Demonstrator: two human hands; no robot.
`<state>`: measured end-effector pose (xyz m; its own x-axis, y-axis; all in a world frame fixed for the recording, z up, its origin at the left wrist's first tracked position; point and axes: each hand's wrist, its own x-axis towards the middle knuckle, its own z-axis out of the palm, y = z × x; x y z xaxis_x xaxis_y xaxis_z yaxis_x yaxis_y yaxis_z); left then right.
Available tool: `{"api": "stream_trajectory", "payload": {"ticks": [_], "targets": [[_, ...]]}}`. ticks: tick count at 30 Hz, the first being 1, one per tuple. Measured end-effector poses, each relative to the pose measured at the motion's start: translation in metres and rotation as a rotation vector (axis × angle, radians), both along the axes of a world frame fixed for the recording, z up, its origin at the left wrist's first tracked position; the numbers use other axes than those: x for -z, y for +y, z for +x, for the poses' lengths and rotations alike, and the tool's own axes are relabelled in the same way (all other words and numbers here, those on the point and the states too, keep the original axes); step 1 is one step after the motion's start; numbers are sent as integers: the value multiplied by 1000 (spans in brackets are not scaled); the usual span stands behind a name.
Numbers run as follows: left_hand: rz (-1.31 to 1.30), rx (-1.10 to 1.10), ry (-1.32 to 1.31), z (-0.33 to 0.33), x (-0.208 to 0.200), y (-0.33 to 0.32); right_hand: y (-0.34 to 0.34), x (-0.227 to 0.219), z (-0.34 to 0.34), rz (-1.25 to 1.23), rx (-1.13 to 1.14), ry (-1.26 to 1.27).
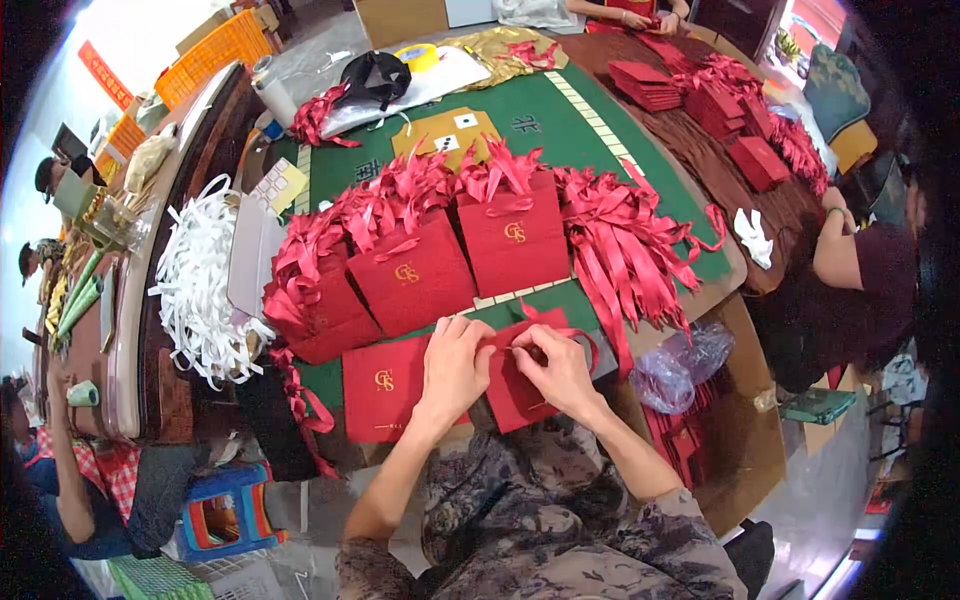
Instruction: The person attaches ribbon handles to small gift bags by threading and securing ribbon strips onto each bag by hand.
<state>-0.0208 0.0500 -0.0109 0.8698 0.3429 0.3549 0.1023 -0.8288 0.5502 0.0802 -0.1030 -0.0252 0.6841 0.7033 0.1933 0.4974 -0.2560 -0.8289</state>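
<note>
A flat red paper bag (512,398) lies at the table's near edge, between my hands. My left hand (457,367) has its fingers curled at the bag's upper left edge, thumb and forefinger together. On the upper right, my right hand (553,368) pinches a red ribbon (592,345), part of which loops out past the knuckles. The fingertips of both hands nearly meet; the exact spot they grip is partly hidden. Another flat red bag (385,388) with a gold emblem lies under and beside my left wrist.
Beyond my hands stand red gift bags (412,282) stuffed with ribbons. A heap of red ribbons (625,245) hangs at the right, above a clear plastic bag (682,365). White strips (205,290) pile up at the left. A co-worker's arm (838,250) is at the right.
</note>
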Motion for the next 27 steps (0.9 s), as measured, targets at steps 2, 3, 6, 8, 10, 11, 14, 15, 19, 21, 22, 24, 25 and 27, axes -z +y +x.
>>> {"api": "stream_trajectory", "payload": {"ticks": [2, 3, 6, 8, 10, 11, 14, 15, 19, 21, 22, 24, 25, 27], "targets": [[-40, 29, 4, 0, -5, -3, 3, 0, -3, 65, -3, -9], [29, 9, -21, 1, -5, -7, 5, 1, -4, 48, 12, 13], [72, 6, -38, 3, -3, -7, 5, 1, -3, 3, 35, 110], [48, 21, -28, 3, -3, -3, 5, 4, -3, -24, 42, 186], [-35, 16, 51, 1, -4, -2, 4, 10, -4, 54, 37, 114], [-79, 5, 69, 1, -3, -3, 3, 11, -4, 52, 40, 118], [-113, -39, 131, -1, -1, -1, 4, 9, -6, 54, 37, 109], [-115, -36, 133, 0, -1, 0, 3, 7, -7, 61, 45, 89], [-297, -28, 124, 1, 0, 3, 4, 2, -6, 50, 2, -2], [-324, -30, 141, 1, 0, 4, 5, -3, -7, 47, 7, 42], [-336, -33, 160, 2, -3, 5, 5, -5, -7, 44, 12, 83], [-347, -37, 180, 2, -4, 5, 5, -8, -6, 35, 35, 140], [-345, -26, 173, 1, -2, 6, 6, -8, -6, 27, 56, 197], [-344, -13, 167, 0, -2, 6, 6, -6, -2, 25, 25, 159]]}}
